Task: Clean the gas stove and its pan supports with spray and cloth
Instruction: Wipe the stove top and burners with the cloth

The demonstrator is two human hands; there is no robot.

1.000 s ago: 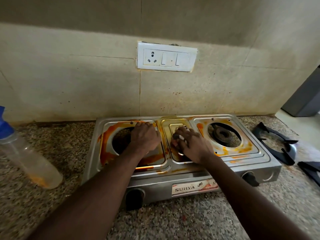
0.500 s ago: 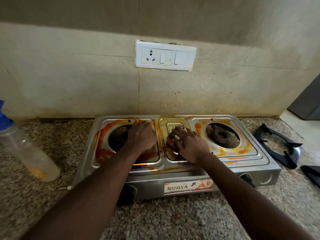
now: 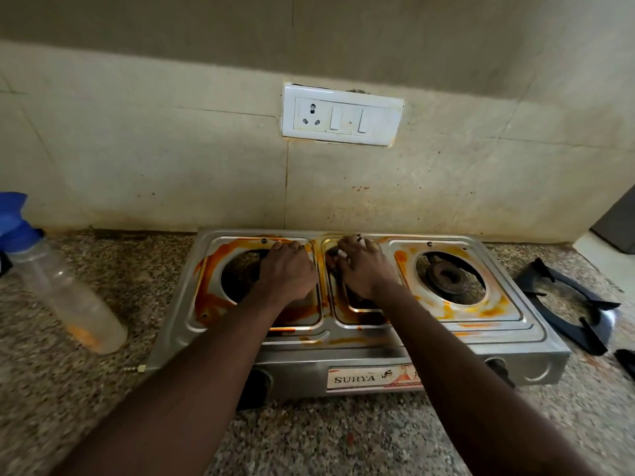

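Note:
A steel two-burner gas stove [image 3: 515, 338] smeared with orange stains sits on the granite counter. My left hand [image 3: 287, 269] rests on the left burner plate, its bent fingertips on the plate's far edge, and covers part of the burner hole. On the centre panel, my right hand [image 3: 364, 266] holds a dark cloth [image 3: 330, 257] against the steel near the back edge; most of the cloth is hidden under the fingers. The right burner [image 3: 446, 276] is bare. One black pan support [image 3: 570, 304] lies on the counter right of the stove.
A clear spray bottle [image 3: 65, 293] with a blue head stands tilted at the left. Part of a second black pan support [image 3: 625, 362] shows at the right edge. A white socket plate [image 3: 343, 115] is on the splattered wall tiles behind the stove.
My right hand has slid with the cloth from the middle of the centre panel toward its back edge. My left hand stays on the left burner plate.

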